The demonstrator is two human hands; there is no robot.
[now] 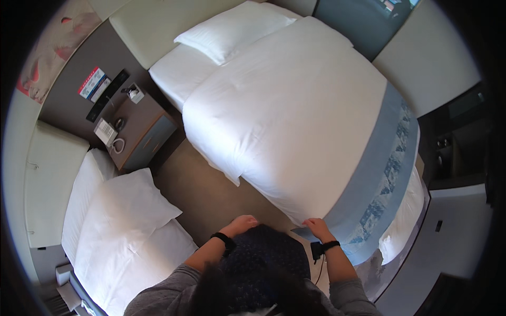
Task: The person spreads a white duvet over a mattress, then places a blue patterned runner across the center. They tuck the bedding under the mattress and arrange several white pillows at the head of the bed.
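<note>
My left hand (244, 224) is over the carpet, beside my dark patterned clothing. Its fingers are loosely curled, and nothing shows in them. My right hand (318, 228) is at the near side of the large bed, against the lower edge of the white duvet (279, 131). Its fingers are drawn together beside the blue bed runner (363, 189); what they hold, if anything, is hidden. A small blue corner of cloth shows just left of this hand. The runner lies across the foot of the bed, with a patterned band along it. Both wrists carry black bands.
A second bed (121, 237) with white bedding and a pillow (132, 200) stands at the left. Between the beds are brown carpet (205, 184) and a nightstand (145, 134) with a telephone (107, 131). Another pillow (232, 31) lies at the large bed's head.
</note>
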